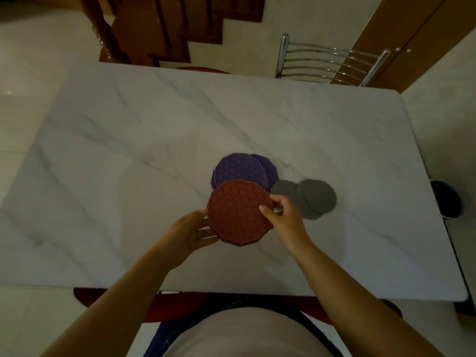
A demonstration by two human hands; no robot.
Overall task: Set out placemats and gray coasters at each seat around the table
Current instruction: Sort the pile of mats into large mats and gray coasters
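Placemats are being peeled off the pile, by the look of it: a round red placemat with a lacy geometric pattern [239, 212] is being held just above the white marble-look table [128, 150], around the middle and a bit toward the person's side. It's being pinched at its right edge by the right hand [286, 215], thumb on top and fingers curled under. The left hand [190, 233] is being used as a cradle at the left edge, fingers slid underneath and thumb at the rim. A darker edge is being shown below the red one, so a second mat may be getting lifted with it, hard to tell. Round purple placemats [239, 170] are sitting overlapped just behind, and the scalloped gray coasters [315, 198] are lying in a loose overlapping bunch just to the right of those. Nothing is being set at any seat yet, so it's early days. Tip for this step: the top mat should be getting separated cleanly with the thumb before it's carried. Then it should be getting laid flat and squared to the table edge in front of a seat, like the chrome slat-back chair [332, 63] at the far side.
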